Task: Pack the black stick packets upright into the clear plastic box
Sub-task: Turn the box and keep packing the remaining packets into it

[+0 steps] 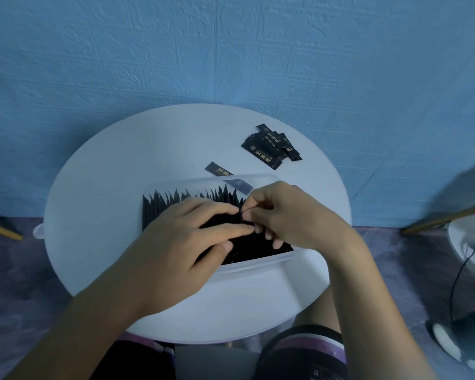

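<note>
White and round, the table (pixel 93 242) carries everything you need. On it, close to you, sits the clear plastic box (pixel 258 263), long side facing you. Its walls are thin and see-through, so expect it to slide if you push sideways.

Inside, the black stick packets (pixel 159 212) stand upright in a dense row from the left wall across to the right, their pointed tops fanned like teeth. Judge them as very light, thin and floppy. One alone bends and tips, while a packed row holds itself up. The film looks slick, so take each by its flat sealed end, not the filled middle.

Your left hand (pixel 181 242) lies flat over the middle of the row, fingers stretched out and pressing the tops down and leftward, gripping nothing. Your right hand (pixel 288 215) is curled, thumb and forefinger pinching the top of a packet at the row's right part, just beside your left fingertips. How deep that packet sits is hidden.

A loose pile (pixel 270 148) of packets lies flat on the far right of the table, well apart from the box. A single packet (pixel 217 169) lies flat just beyond the box's far rim. Lift these by an end.
</note>
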